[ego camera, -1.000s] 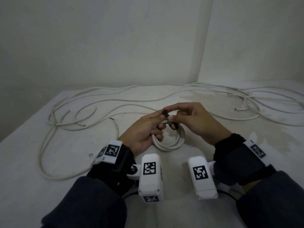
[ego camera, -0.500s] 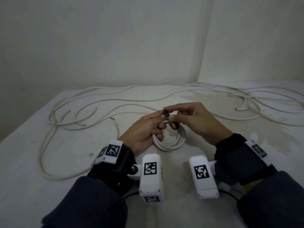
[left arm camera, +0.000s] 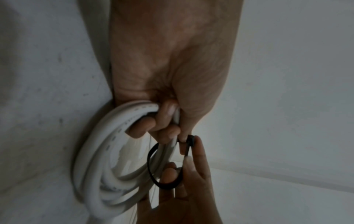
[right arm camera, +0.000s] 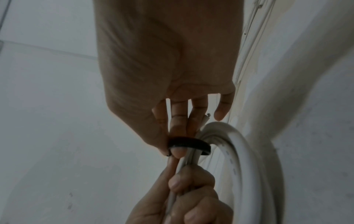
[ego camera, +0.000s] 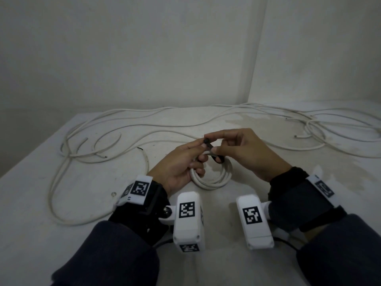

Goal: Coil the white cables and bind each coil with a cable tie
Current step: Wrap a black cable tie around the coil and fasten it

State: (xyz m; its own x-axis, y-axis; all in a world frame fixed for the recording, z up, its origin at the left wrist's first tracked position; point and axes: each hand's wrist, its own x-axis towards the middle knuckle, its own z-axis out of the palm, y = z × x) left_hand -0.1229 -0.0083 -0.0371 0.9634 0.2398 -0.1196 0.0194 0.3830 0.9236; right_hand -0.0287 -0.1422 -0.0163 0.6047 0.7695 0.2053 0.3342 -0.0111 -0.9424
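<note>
A small coil of white cable (ego camera: 212, 178) (left arm camera: 99, 174) (right arm camera: 249, 159) stands at the table's middle, held up on edge. My left hand (ego camera: 181, 162) grips the top of the coil, fingers curled round its strands (left arm camera: 164, 116). A black cable tie (ego camera: 214, 154) (left arm camera: 159, 174) (right arm camera: 189, 144) loops loosely round the coil's strands. My right hand (ego camera: 237, 147) pinches the tie between thumb and forefinger near its head (left arm camera: 191, 139); the left thumb and forefinger meet the tie's head too.
Long loose white cables (ego camera: 107, 141) sprawl over the left and back of the white table (ego camera: 41, 203), with more tangled at the right (ego camera: 321, 129). A wall corner rises behind. Cut cable ends (ego camera: 296, 136) lie at the right.
Both hands stay in place at the coil; the right fingers have shifted slightly on the tie. The coil has not moved.
</note>
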